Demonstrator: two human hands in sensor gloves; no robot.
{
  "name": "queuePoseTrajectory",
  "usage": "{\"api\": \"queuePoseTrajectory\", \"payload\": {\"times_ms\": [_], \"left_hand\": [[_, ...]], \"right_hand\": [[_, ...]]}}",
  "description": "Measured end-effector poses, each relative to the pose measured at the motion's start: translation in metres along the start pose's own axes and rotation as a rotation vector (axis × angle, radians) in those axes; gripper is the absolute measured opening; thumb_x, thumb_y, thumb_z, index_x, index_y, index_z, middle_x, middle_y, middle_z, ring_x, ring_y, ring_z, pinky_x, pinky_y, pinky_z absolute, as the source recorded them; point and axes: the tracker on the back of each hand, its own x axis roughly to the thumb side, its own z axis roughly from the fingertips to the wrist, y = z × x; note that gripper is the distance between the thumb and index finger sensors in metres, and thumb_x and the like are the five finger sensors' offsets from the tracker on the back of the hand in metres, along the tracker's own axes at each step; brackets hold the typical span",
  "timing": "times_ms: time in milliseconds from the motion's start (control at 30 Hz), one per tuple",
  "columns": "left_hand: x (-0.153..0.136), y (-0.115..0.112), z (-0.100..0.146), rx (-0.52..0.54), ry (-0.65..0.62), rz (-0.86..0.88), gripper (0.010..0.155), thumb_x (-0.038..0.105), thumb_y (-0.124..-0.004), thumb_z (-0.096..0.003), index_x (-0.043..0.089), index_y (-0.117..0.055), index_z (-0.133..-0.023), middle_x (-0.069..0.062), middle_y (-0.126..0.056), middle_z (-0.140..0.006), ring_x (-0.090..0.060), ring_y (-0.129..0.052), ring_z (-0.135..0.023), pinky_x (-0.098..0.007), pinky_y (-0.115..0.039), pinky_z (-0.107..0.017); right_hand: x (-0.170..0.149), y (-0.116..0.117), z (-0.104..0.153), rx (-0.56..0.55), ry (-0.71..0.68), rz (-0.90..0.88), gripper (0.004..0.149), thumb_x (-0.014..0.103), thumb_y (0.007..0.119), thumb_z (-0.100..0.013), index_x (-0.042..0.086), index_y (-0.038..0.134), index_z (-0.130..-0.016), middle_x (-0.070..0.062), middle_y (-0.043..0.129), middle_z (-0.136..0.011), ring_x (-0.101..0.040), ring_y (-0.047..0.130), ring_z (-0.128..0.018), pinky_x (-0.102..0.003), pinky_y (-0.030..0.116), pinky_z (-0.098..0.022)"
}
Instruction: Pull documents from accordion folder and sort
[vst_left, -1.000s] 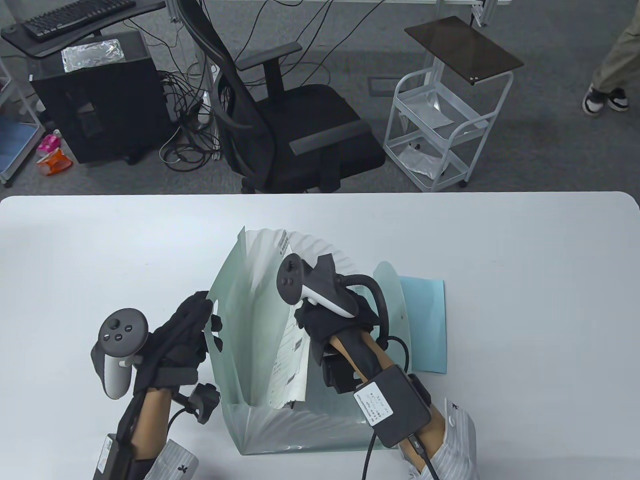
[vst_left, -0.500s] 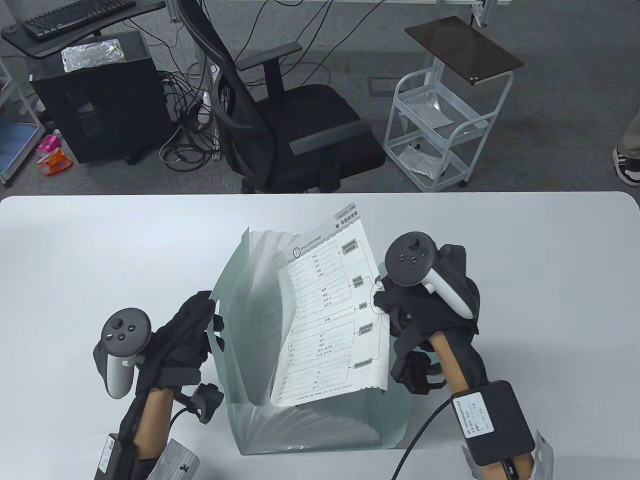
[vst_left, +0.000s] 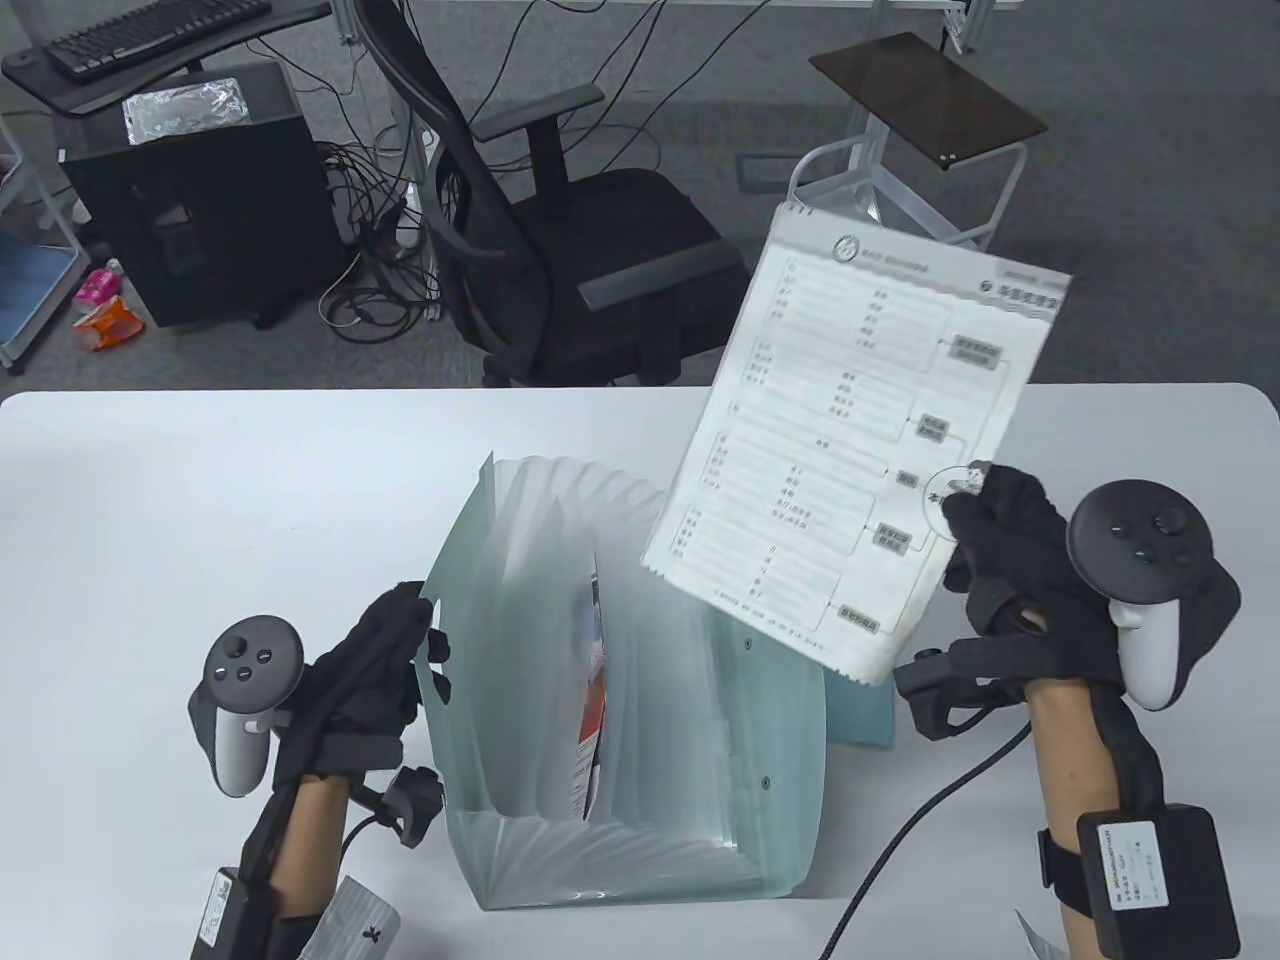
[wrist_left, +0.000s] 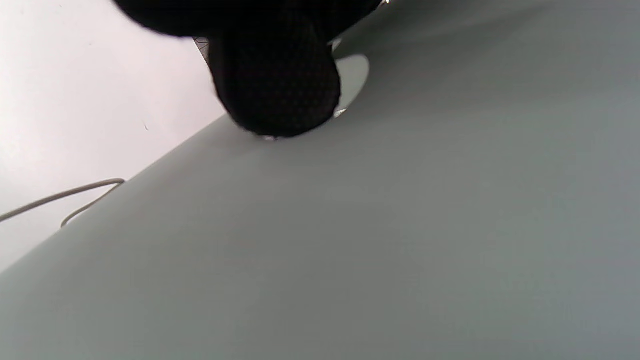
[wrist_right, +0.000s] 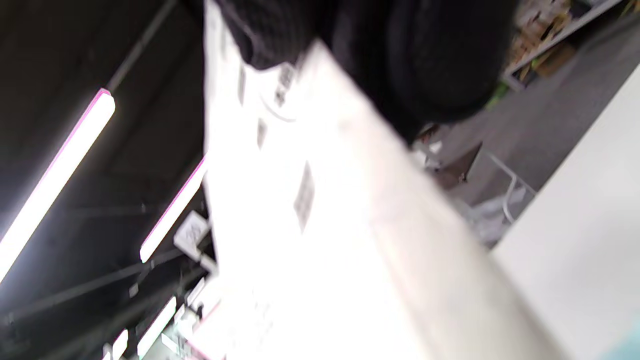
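Note:
A pale green accordion folder (vst_left: 640, 700) stands open on the white table (vst_left: 200, 500), with another document (vst_left: 592, 690) upright inside it. My left hand (vst_left: 385, 660) grips the folder's left front edge; in the left wrist view a gloved finger (wrist_left: 275, 85) presses on the folder wall (wrist_left: 400, 225). My right hand (vst_left: 1000, 560) pinches a white printed sheet (vst_left: 850, 450) at its right edge and holds it in the air, above and right of the folder. The right wrist view shows that sheet (wrist_right: 310, 225), blurred, under my gloved fingers (wrist_right: 425, 60).
A light blue sheet (vst_left: 862, 712) lies flat on the table behind the folder's right side. Beyond the far table edge stand a black office chair (vst_left: 600, 250) and a white wire cart (vst_left: 880, 290). A cable (vst_left: 900, 840) trails from my right wrist.
My right hand has drawn the white sheet out of the folder and lifted it up and to the right, clear of it. My left hand has kept its hold on the folder edge.

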Motion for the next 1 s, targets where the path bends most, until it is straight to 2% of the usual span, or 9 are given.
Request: {"api": "queuePoseTrajectory", "payload": {"times_ms": [100, 200, 333, 433, 567, 767, 1000], "left_hand": [[0.000, 0.000, 0.000, 0.000, 0.000, 0.001, 0.072, 0.058, -0.051, -0.0661, 0.004, -0.054, -0.113, -0.019, -0.084, -0.087, -0.021, -0.102, -0.044, -0.036, -0.083, -0.030], [0.000, 0.000, 0.000, 0.001, 0.001, 0.001, 0.072, 0.058, -0.051, -0.0662, 0.004, -0.054, -0.113, -0.019, -0.084, -0.087, -0.021, -0.102, -0.044, -0.036, -0.083, -0.030], [0.000, -0.001, -0.001, -0.007, -0.001, 0.002, 0.072, 0.058, -0.051, -0.0661, 0.004, -0.054, -0.113, -0.019, -0.084, -0.087, -0.021, -0.102, -0.045, -0.036, -0.083, -0.030], [0.000, -0.001, 0.000, -0.004, -0.002, -0.002, 0.072, 0.058, -0.051, -0.0662, 0.004, -0.054, -0.113, -0.019, -0.084, -0.087, -0.021, -0.102, -0.044, -0.036, -0.083, -0.030], [0.000, -0.001, -0.001, -0.004, -0.001, 0.002, 0.072, 0.058, -0.051, -0.0661, 0.004, -0.054, -0.113, -0.019, -0.084, -0.087, -0.021, -0.102, -0.044, -0.036, -0.083, -0.030], [-0.001, -0.001, -0.001, -0.006, -0.002, 0.007, 0.072, 0.058, -0.051, -0.0661, 0.004, -0.054, -0.113, -0.019, -0.084, -0.087, -0.021, -0.102, -0.044, -0.036, -0.082, -0.030], [-0.001, -0.001, 0.000, -0.002, -0.006, 0.013, 0.072, 0.058, -0.051, -0.0660, 0.003, -0.053, -0.113, -0.019, -0.084, -0.087, -0.021, -0.102, -0.044, -0.036, -0.082, -0.030]], "right_hand": [[-0.018, -0.016, -0.006, -0.084, 0.015, -0.044, 0.038, 0.024, 0.064, -0.049, 0.022, 0.059, -0.087, -0.001, 0.084, -0.080, -0.025, 0.095, -0.060, -0.032, 0.085, -0.047], [-0.036, -0.031, -0.011, -0.162, 0.038, 0.000, 0.038, 0.023, 0.063, -0.049, 0.024, 0.058, -0.086, 0.000, 0.083, -0.080, -0.025, 0.093, -0.062, -0.033, 0.084, -0.049], [-0.063, -0.048, -0.018, -0.259, 0.074, 0.181, 0.038, 0.023, 0.063, -0.048, 0.025, 0.059, -0.086, 0.002, 0.086, -0.075, -0.021, 0.096, -0.054, -0.030, 0.085, -0.043], [-0.086, -0.054, -0.022, -0.276, 0.125, 0.320, 0.038, 0.023, 0.063, -0.048, 0.025, 0.060, -0.086, 0.003, 0.087, -0.072, -0.020, 0.096, -0.050, -0.029, 0.086, -0.040], [-0.123, -0.051, -0.031, -0.201, 0.233, 0.500, 0.038, 0.023, 0.064, -0.047, 0.025, 0.063, -0.086, 0.003, 0.088, -0.070, -0.019, 0.097, -0.047, -0.029, 0.086, -0.038], [-0.191, -0.036, -0.036, -0.060, 0.405, 0.574, 0.039, 0.022, 0.065, -0.046, 0.024, 0.065, -0.085, 0.002, 0.090, -0.068, -0.020, 0.097, -0.045, -0.030, 0.086, -0.037], [-0.245, -0.012, -0.033, 0.058, 0.533, 0.655, 0.039, 0.022, 0.066, -0.046, 0.023, 0.066, -0.085, 0.002, 0.091, -0.068, -0.022, 0.098, -0.046, -0.031, 0.087, -0.037]]}}
